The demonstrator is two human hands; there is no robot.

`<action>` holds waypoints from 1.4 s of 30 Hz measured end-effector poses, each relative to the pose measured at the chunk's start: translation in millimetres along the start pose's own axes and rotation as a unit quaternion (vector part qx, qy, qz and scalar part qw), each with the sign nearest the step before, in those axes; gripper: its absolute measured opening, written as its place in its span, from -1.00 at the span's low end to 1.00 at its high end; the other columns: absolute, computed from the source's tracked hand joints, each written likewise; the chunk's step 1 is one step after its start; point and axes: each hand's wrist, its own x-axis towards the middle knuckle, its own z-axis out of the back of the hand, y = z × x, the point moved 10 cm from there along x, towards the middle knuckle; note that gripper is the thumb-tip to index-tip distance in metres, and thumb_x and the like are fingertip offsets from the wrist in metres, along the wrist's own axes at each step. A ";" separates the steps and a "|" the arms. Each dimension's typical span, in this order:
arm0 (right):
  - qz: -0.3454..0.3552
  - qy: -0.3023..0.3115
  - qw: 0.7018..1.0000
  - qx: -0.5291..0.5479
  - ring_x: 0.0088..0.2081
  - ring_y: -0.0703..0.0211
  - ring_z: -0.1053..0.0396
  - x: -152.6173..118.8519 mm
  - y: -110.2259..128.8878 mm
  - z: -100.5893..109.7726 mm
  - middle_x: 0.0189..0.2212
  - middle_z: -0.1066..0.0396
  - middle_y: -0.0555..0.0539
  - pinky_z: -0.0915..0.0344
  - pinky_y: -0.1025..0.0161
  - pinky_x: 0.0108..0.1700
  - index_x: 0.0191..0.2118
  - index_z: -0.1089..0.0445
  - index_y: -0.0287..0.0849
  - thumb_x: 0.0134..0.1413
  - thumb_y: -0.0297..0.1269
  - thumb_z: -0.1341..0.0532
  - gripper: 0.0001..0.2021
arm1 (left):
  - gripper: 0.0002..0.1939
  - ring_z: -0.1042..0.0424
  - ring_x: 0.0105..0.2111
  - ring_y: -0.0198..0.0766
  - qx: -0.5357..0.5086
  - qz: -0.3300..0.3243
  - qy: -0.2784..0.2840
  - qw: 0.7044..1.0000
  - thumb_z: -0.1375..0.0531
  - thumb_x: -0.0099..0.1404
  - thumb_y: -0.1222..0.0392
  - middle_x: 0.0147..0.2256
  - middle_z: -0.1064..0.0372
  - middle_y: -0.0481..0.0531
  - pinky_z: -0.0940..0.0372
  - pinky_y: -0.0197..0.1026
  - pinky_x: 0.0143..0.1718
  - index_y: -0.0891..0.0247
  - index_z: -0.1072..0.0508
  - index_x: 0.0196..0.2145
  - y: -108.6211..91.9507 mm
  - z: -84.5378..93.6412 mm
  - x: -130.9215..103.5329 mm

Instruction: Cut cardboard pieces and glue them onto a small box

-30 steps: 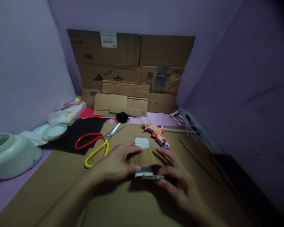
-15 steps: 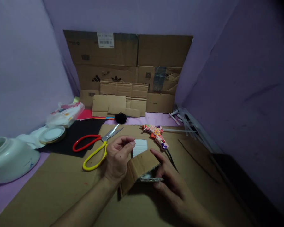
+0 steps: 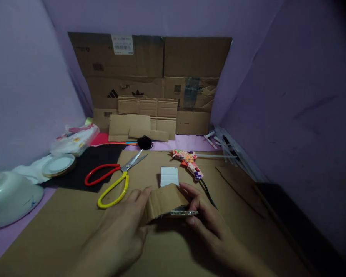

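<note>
Brown folded cardboard (image 3: pixel 167 197) is pinched in the right grip (image 3: pixel 209 219); left grip (image 3: pixel 122 225) arches alongside, hold unclear.

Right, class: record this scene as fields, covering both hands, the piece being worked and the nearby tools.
Folded brown cardboard: between the two hands
Left hand: blurred, at its left end
Right hand: gripping its right end
Scissors: red and yellow handles, blades parted, left of the white piece
Glue gun: flower-patterned, right of the white piece
</note>
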 end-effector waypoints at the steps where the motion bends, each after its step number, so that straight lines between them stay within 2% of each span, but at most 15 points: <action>1: 0.000 0.006 1.000 -0.006 0.28 0.03 0.08 -0.2 0.2 -0.9 0.24 -0.04 -0.07 -0.05 -0.03 0.16 -0.31 -0.16 -0.04 0.24 -0.25 -0.03 -0.93 | -0.34 -0.31 -0.03 0.08 -0.008 -0.014 0.001 1.000 -0.11 0.06 0.32 0.00 -0.31 0.18 -0.19 0.07 -0.03 0.17 -0.20 0.16 -4.4 -0.6 4.0; 3: -0.002 0.010 1.000 -0.010 0.29 0.02 0.11 -0.6 0.0 -1.7 0.27 0.01 -0.07 -0.04 -0.03 0.16 -0.30 -0.16 -0.04 0.24 -0.24 -0.03 -0.92 | -0.34 -0.31 -0.03 0.03 -0.057 -0.040 -0.007 0.998 -0.11 0.03 0.38 -0.01 -0.31 0.12 -0.19 0.04 -0.02 0.12 -0.23 0.13 -14.3 4.1 14.6; 5: -0.002 0.002 1.000 0.008 0.29 0.02 0.12 -0.8 -0.7 -0.2 0.29 0.06 -0.08 -0.02 -0.04 0.18 -0.31 -0.14 -0.05 0.25 -0.23 -0.02 -0.91 | -0.31 -0.32 -0.03 0.00 -0.183 -0.039 0.003 0.982 -0.15 0.01 0.38 -0.01 -0.31 0.10 -0.21 0.00 -0.03 0.12 -0.20 0.14 -18.8 6.2 26.5; 8: -0.005 -0.013 0.999 0.036 0.29 0.02 0.11 -0.9 -2.3 1.8 0.30 0.09 -0.10 0.00 -0.04 0.20 -0.29 -0.12 -0.04 0.25 -0.21 -0.01 -0.91 | -0.29 -0.38 -0.08 -0.03 -0.433 -0.024 0.065 0.899 -0.21 0.00 0.32 -0.07 -0.35 0.17 -0.28 -0.04 -0.09 0.22 -0.13 0.13 -22.6 -5.5 37.3; 10: -0.007 -0.013 0.999 0.031 0.29 0.01 0.10 -0.5 -2.2 1.2 0.29 0.09 -0.10 -0.01 -0.05 0.20 -0.26 -0.12 -0.04 0.25 -0.21 -0.01 -0.93 | -0.32 -0.40 -0.09 -0.03 -0.498 -0.027 0.093 0.862 -0.24 -0.01 0.31 -0.06 -0.36 0.22 -0.30 -0.03 -0.10 0.25 -0.14 0.08 -24.4 -12.1 37.2; 14: 0.012 -0.006 1.000 0.009 0.28 -0.02 0.08 0.8 3.9 -0.2 0.28 0.07 -0.12 -0.07 -0.05 0.17 -0.30 -0.12 -0.05 0.25 -0.22 0.00 -0.91 | -0.35 -0.19 0.14 0.00 -0.440 -0.041 0.093 0.892 -0.24 0.10 0.20 0.19 -0.13 0.22 -0.15 0.02 0.09 0.16 -0.15 0.14 -22.5 -11.0 33.2; 17: 0.024 0.014 0.999 -0.034 0.27 0.00 0.06 0.6 7.4 -3.1 0.28 0.06 -0.13 -0.10 -0.02 0.16 -0.29 -0.11 -0.05 0.25 -0.28 0.01 -0.94 | -0.36 0.10 0.27 -0.01 -0.381 0.021 0.026 0.924 -0.07 0.26 -0.10 0.28 0.12 0.16 0.11 0.08 0.22 0.20 -0.09 0.22 -10.4 -7.0 41.1; 19: 0.024 0.022 0.998 -0.053 0.27 0.03 0.06 0.0 7.0 -4.4 0.28 0.05 -0.12 -0.10 0.01 0.16 -0.28 -0.10 -0.05 0.25 -0.30 0.02 -0.95 | -0.31 0.15 0.28 -0.05 -0.362 0.064 -0.031 0.929 0.07 0.31 -0.17 0.29 0.15 0.20 0.22 0.08 0.25 0.30 -0.02 0.25 -4.3 -7.9 48.4; 22: 0.024 0.019 0.998 -0.050 0.28 0.05 0.08 -0.7 6.2 -3.9 0.27 0.05 -0.12 -0.10 0.03 0.16 -0.28 -0.09 -0.04 0.25 -0.29 0.02 -0.95 | -0.34 0.09 0.27 -0.10 -0.369 0.068 -0.085 0.923 0.11 0.34 -0.14 0.27 0.08 0.18 0.18 0.01 0.25 0.32 0.01 0.26 -7.4 -15.5 56.8; 27: 0.033 0.010 0.998 -0.049 0.30 0.09 0.14 -1.4 8.0 -3.9 0.29 0.08 -0.08 -0.01 0.03 0.21 -0.26 -0.09 -0.03 0.25 -0.28 0.00 -0.97 | -0.42 -0.15 0.16 -0.08 -0.442 0.056 -0.117 0.888 0.05 0.35 0.00 0.20 -0.11 0.23 -0.06 -0.03 0.14 0.32 -0.01 0.23 -9.3 -22.2 56.7; 29: 0.032 0.002 0.999 -0.040 0.29 0.07 0.10 -1.3 8.3 -3.2 0.28 0.06 -0.09 -0.04 0.03 0.20 -0.26 -0.09 -0.04 0.25 -0.28 0.01 -0.97 | -0.54 -0.26 0.07 -0.08 -0.445 0.025 -0.132 0.885 0.03 0.34 0.03 0.10 -0.25 0.20 -0.17 -0.07 0.05 0.31 -0.20 0.12 -13.6 -16.1 54.1; 32: 0.031 -0.012 0.999 -0.014 0.25 0.06 0.00 -0.9 8.0 -2.7 0.26 0.03 -0.14 -0.09 0.02 0.17 -0.23 -0.08 -0.03 0.25 -0.31 0.01 -0.98 | -0.68 -0.39 -0.21 -0.13 -0.432 -0.004 -0.162 0.887 0.02 0.33 0.01 -0.23 -0.42 0.08 -0.27 -0.16 -0.20 0.27 -0.39 -0.24 -17.3 -7.6 48.2; 35: 0.050 -0.030 0.998 0.013 0.25 0.07 0.00 -1.0 8.8 -2.3 0.25 0.04 -0.16 -0.10 -0.01 0.17 -0.14 -0.03 -0.01 0.23 -0.38 -0.01 -0.85 | -0.68 -0.32 -0.41 -0.21 -0.433 0.001 -0.179 0.883 0.03 0.33 -0.03 -0.46 -0.33 -0.04 -0.23 -0.23 -0.38 0.23 -0.32 -0.41 -15.0 -7.6 43.7; 39: 0.089 -0.060 0.994 0.031 0.26 0.00 0.02 -2.3 10.2 0.8 0.25 0.05 -0.15 -0.08 -0.08 0.17 -0.17 -0.09 -0.01 0.20 -0.41 -0.06 -0.85 | -0.68 -0.29 -0.42 -0.25 -0.439 -0.008 -0.178 0.880 0.03 0.33 -0.03 -0.48 -0.27 -0.08 -0.20 -0.27 -0.40 0.22 -0.30 -0.42 -15.7 -9.6 43.6; 42: 0.072 -0.082 0.991 0.078 0.23 -0.05 -0.05 -0.7 4.8 4.4 0.22 -0.01 -0.15 -0.10 -0.10 0.15 -0.27 -0.16 -0.05 0.17 -0.36 -0.12 -0.91 | -0.69 -0.27 -0.44 -0.26 -0.448 -0.012 -0.169 0.878 0.02 0.33 -0.03 -0.49 -0.24 -0.09 -0.19 -0.28 -0.43 0.22 -0.28 -0.43 -16.9 -9.1 46.9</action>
